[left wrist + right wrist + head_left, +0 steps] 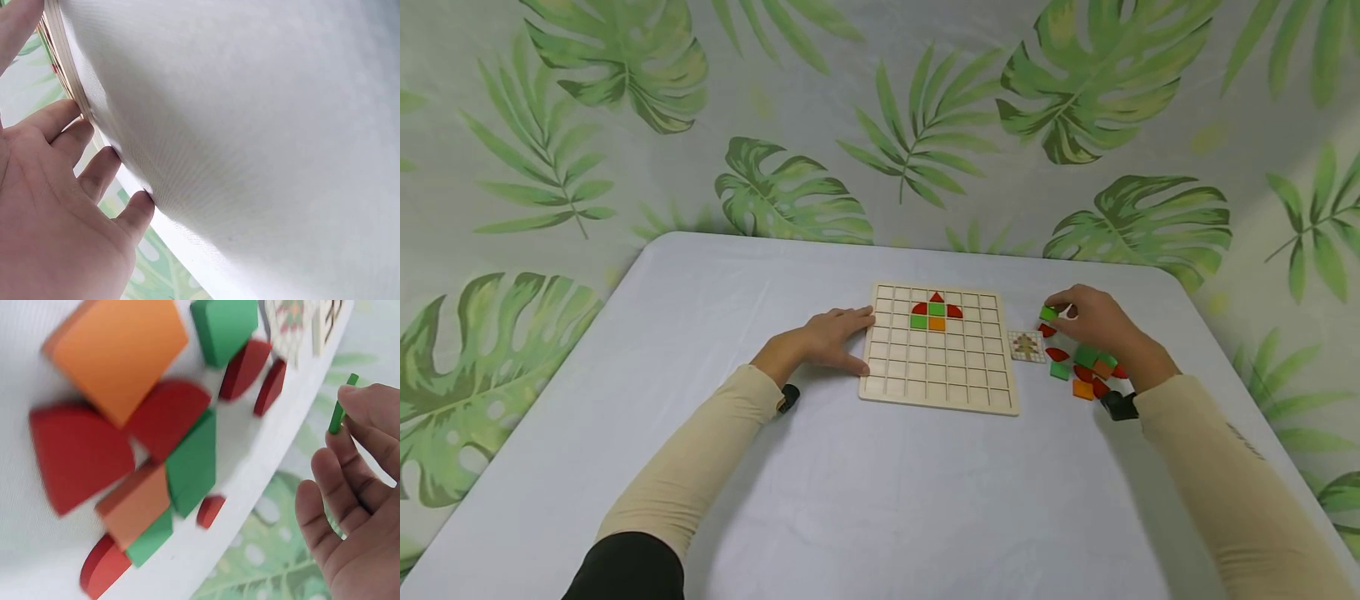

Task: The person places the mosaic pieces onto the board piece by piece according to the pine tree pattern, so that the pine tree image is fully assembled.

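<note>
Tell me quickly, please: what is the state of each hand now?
Left hand: open, touching the left edge of the wooden board.
Right hand: closed, pinching a green piece between thumb and finger.

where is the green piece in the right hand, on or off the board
Off the board: the head view shows the right hand pinching the green piece out past the board's right edge.

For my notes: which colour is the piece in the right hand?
A green piece, clearest in the right wrist view.
</note>
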